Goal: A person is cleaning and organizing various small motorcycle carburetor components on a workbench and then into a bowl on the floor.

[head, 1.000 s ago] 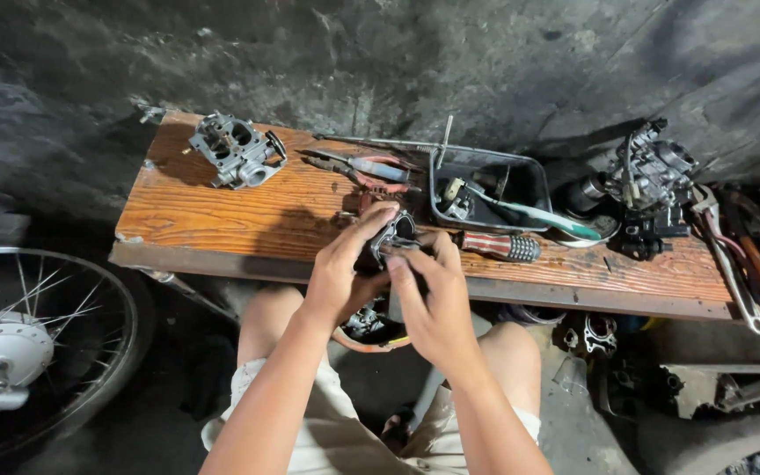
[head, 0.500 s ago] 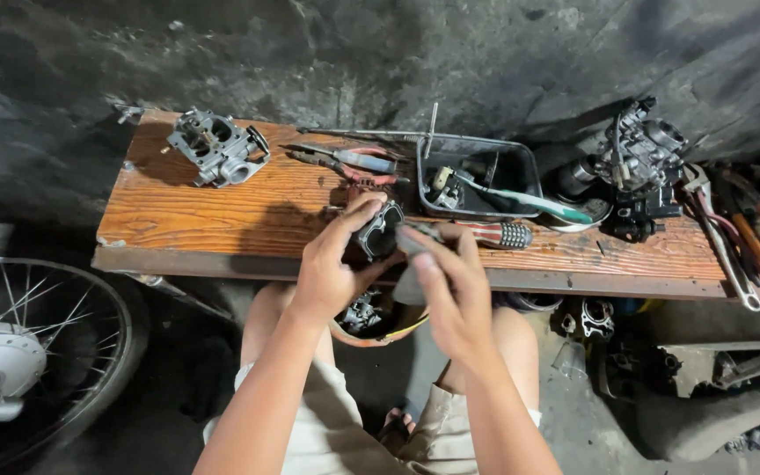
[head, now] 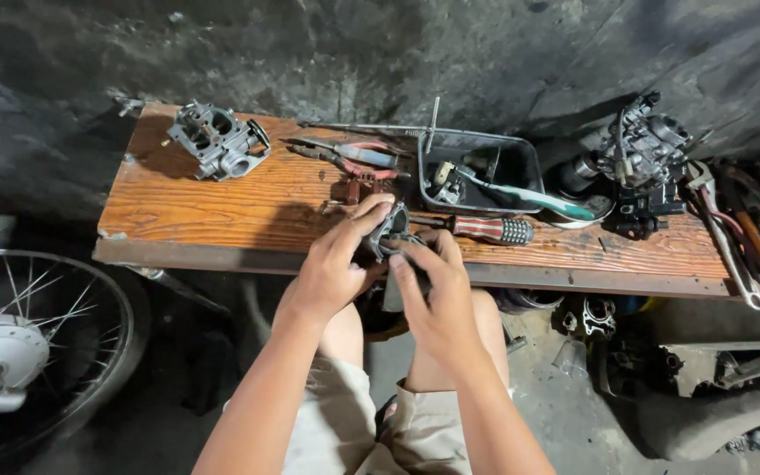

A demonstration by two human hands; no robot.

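Two hands meet at the near edge of a wooden bench (head: 222, 211), just over its front lip at about 6 o'clock of the board. Left hand (head: 332, 273): fingers curled and closed around a small dark metal part (head: 390, 230), thumb side up. Right hand (head: 437, 303): fingers bent over the same part from 5 o'clock, fingertips (head: 398, 264) pressing its lower side; both hands grip it.

Metal part: grey-black, cast look, mostly hidden by the fingers; finer detail cannot be told. It sits above the bench's front edge, between the hands, just at 9 o'clock of a screwdriver.

Edges and room: bare board lies open at 9 to 10 o'clock of the hands, out to the left end. The front edge drops to the floor and the person's knees. At 3 o'clock the board is crowded.

Container: one dark rectangular tray (head: 521, 167) at 1 o'clock of the hands, holding a small metal fitting and the handle end of a toothbrush (head: 538, 195), whose head end lies out over the rim.

Other items: screwdriver with striped handle (head: 485, 230); red-handled pliers (head: 354, 158) at 12 o'clock; carburettor body (head: 217, 141) at 10 o'clock; second carburettor assembly (head: 644, 149) at 2 o'clock; spanner (head: 732, 255) at the right end; spoked wheel (head: 37, 352) at 8 o'clock, below the bench.
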